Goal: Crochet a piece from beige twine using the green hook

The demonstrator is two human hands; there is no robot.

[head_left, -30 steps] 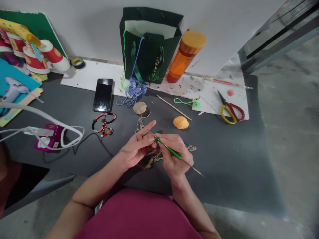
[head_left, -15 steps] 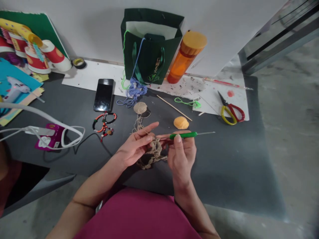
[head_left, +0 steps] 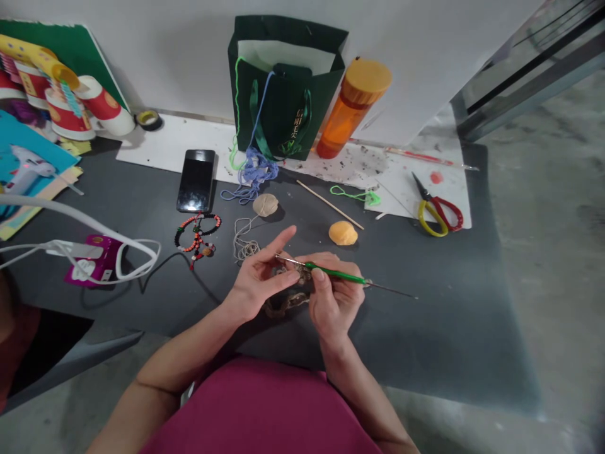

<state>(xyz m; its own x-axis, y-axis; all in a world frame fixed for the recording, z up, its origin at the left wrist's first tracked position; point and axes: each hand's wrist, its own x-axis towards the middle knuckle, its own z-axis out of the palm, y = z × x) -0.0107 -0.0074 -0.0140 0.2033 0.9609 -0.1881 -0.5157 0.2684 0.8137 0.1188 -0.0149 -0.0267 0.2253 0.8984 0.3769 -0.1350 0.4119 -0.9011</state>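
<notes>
Lying left of the left fingers (head_left: 285, 239), the phone (head_left: 196, 181) and beaded bracelet (head_left: 196, 234) seem set aside, clear of the yarn. Loose beige yarn (head_left: 246, 250) coils just beside those fingers, its yarn ball (head_left: 265, 205) beyond them, probably leaving slack to feed. The left index is raised, perhaps guiding the strand; the thumb appears to pinch the beige crocheted piece (head_left: 297, 299), which trails below, between both hands. The right fingers (head_left: 350, 290) close pen-like around the green-handled hook (head_left: 339, 274), its tip reaching the left fingers, likely for fine control. Rightward of them, bare tabletop (head_left: 449, 315) leaves room for the hook's rear shaft; scissors (head_left: 432, 221) lie farther off, beyond. The near edge passes beneath the forearms.
</notes>
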